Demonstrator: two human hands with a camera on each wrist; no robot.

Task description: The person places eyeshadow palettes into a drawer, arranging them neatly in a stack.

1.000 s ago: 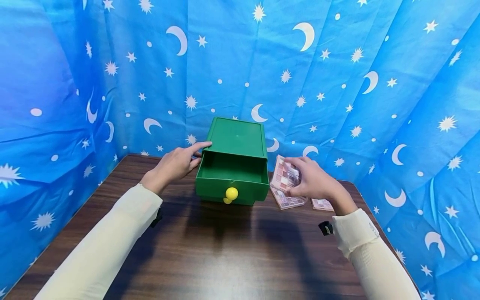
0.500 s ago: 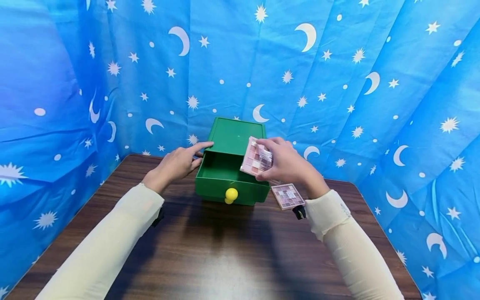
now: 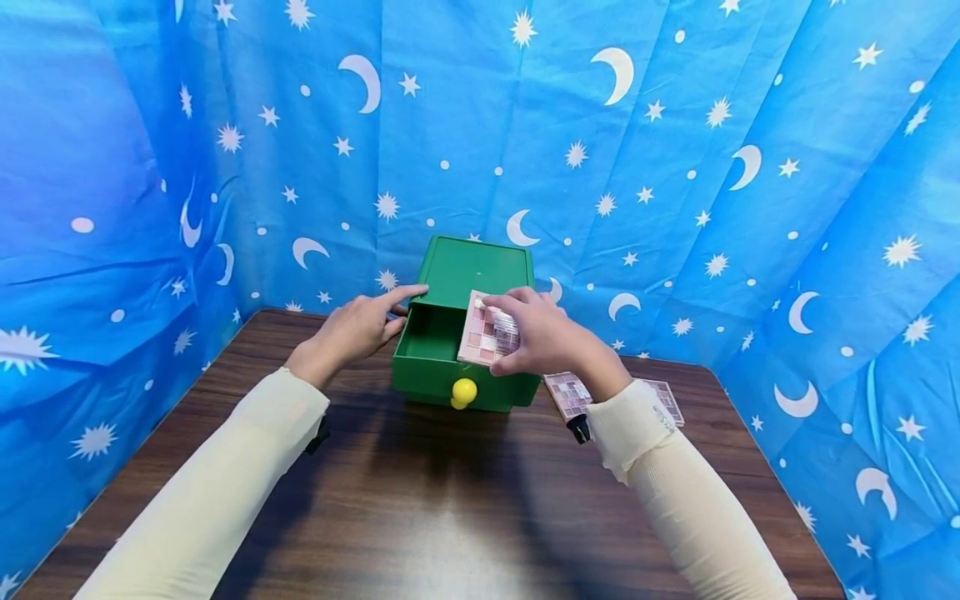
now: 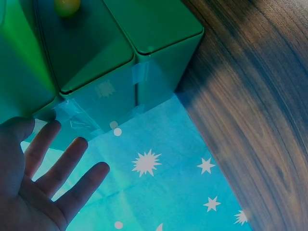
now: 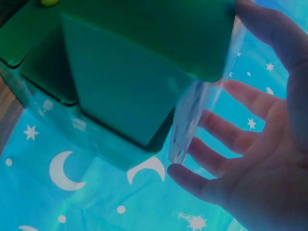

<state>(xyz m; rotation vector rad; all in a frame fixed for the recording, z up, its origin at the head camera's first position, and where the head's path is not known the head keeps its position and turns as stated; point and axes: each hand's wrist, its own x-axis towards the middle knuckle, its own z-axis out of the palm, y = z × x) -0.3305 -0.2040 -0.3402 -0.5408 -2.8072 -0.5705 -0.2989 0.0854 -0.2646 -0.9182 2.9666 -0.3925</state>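
Note:
My right hand point(image 3: 546, 335) pinches an eyeshadow palette point(image 3: 476, 340) between thumb and fingers. It is tilted above the pulled-out drawer point(image 3: 426, 377), overlapping its front rim in the head view. In the right wrist view the palette point(image 5: 186, 122) appears edge-on beside the green drawer, with the fingers along it. The drawer belongs to a green cabinet point(image 3: 480, 268) and bears a yellow knob point(image 3: 464, 390). My left hand point(image 3: 352, 335) touches the cabinet's upper left edge with an extended finger; its other fingers look loose in the left wrist view. The right part of the drawer's inside is hidden.
More palettes lie on the brown wooden table point(image 3: 420, 533) right of the cabinet: one palette point(image 3: 566, 395) close by, another palette point(image 3: 667, 402) partly behind the right sleeve. A blue cloth point(image 3: 465, 108) with moons and stars hangs around the table.
My right hand has carried the palette left from beside the cabinet to above the drawer, then slightly lower and further left. My left hand stays at the cabinet's edge.

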